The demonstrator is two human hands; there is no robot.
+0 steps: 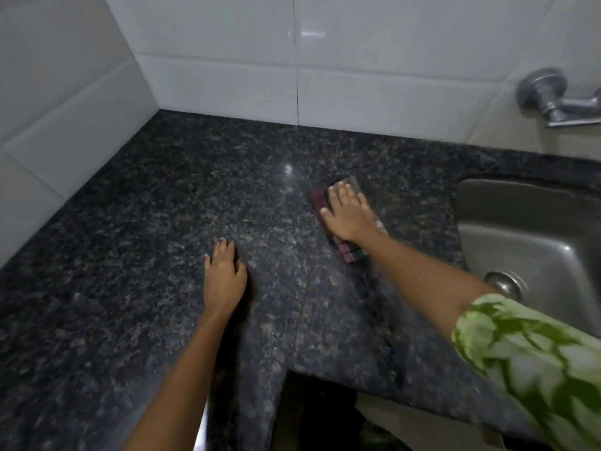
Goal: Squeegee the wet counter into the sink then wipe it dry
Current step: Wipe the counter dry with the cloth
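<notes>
A dark speckled granite counter fills the corner under white tiles. My right hand presses flat on a folded dark red and grey cloth lying on the counter, a little left of the steel sink. The cloth shows past my fingertips and below my wrist; its middle is hidden under the palm. My left hand rests palm down on the bare counter, fingers spread, holding nothing, to the left and nearer to me. No squeegee is in view.
White tiled walls close the counter at the back and left. A metal tap sticks out of the wall above the sink. A sink drain sits near my right forearm. The counter's front edge has a notch.
</notes>
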